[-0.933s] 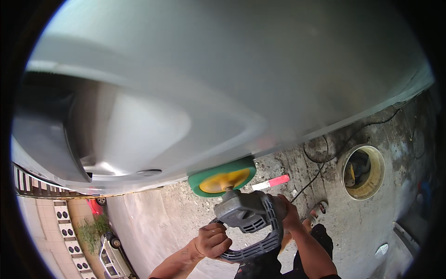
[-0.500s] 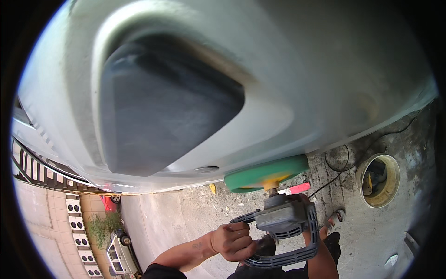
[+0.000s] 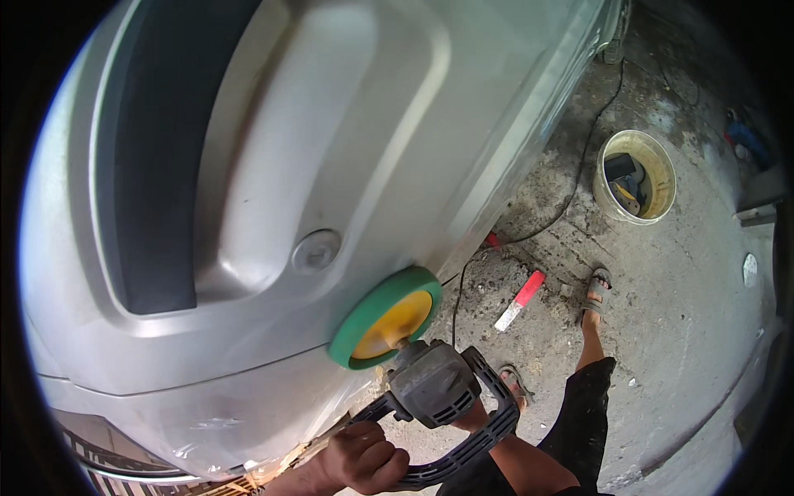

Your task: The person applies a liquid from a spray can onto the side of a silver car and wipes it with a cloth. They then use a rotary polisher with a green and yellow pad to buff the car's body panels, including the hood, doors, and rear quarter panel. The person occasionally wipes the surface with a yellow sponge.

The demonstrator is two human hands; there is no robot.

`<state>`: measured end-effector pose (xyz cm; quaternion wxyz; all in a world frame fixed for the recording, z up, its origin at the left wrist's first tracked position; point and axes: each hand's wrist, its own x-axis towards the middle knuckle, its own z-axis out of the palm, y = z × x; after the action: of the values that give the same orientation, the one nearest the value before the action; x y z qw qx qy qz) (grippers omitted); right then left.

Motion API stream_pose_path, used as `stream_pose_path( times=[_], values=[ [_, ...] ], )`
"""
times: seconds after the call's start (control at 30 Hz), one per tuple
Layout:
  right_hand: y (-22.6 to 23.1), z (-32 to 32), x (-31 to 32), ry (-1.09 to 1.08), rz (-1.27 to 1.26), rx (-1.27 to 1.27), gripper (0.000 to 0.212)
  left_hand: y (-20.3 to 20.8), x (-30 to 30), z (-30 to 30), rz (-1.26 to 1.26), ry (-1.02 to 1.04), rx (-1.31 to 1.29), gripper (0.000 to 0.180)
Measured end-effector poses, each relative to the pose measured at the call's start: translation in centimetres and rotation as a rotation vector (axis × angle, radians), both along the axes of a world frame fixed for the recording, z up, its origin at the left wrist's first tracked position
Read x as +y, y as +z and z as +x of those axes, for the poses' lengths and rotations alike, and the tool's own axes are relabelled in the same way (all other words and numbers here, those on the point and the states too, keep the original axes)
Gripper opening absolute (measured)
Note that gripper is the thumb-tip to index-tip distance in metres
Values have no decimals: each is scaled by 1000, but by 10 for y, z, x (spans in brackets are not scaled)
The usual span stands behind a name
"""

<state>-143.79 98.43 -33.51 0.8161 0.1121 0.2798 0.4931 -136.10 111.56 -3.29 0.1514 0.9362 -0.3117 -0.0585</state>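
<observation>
Both my hands are on a dark grey electric polisher (image 3: 438,382) with a large loop handle. My left hand (image 3: 364,457) is closed around the left side of that loop. My right hand (image 3: 471,416) reaches in behind the machine's body; its fingers are mostly hidden, but it appears to grip the polisher. A round green foam pad (image 3: 346,332) with a yellow middle is fitted at the front. The pad's edge lies against the silver vehicle body (image 3: 265,347), below a round cap (image 3: 316,250) and a dark curved panel (image 3: 157,165).
A black cord (image 3: 571,207) runs over the rough concrete floor (image 3: 678,331). A pale bucket (image 3: 662,178) with several tools in it stands at the right. Closer to my sandalled feet lies a red and white strip (image 3: 521,299). Bluish items (image 3: 748,140) sit at the far right.
The view has swung along the vehicle, and the polisher now appears lower and further left. Its pad has tilted from nearly edge-on to showing its yellow middle. Both hands keep hold.
</observation>
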Motion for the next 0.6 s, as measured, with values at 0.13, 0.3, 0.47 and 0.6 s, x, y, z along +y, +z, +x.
stream_pose_path(
  times=[0.13,0.3,0.47,0.6],
  values=[
    [-26,-51,-6,143,-340,-605,64,-53,-16,24,-4,142,76,45],
    [-50,-40,7,55,-458,-724,64,-45,-43,77,77,62,100,48],
    [-40,56,-15,-57,-575,-707,65,-60,-91,209,-47,-119,186,49],
    [-29,178,-64,-81,-550,-610,48,-76,-144,325,18,-92,244,48]
  ],
)
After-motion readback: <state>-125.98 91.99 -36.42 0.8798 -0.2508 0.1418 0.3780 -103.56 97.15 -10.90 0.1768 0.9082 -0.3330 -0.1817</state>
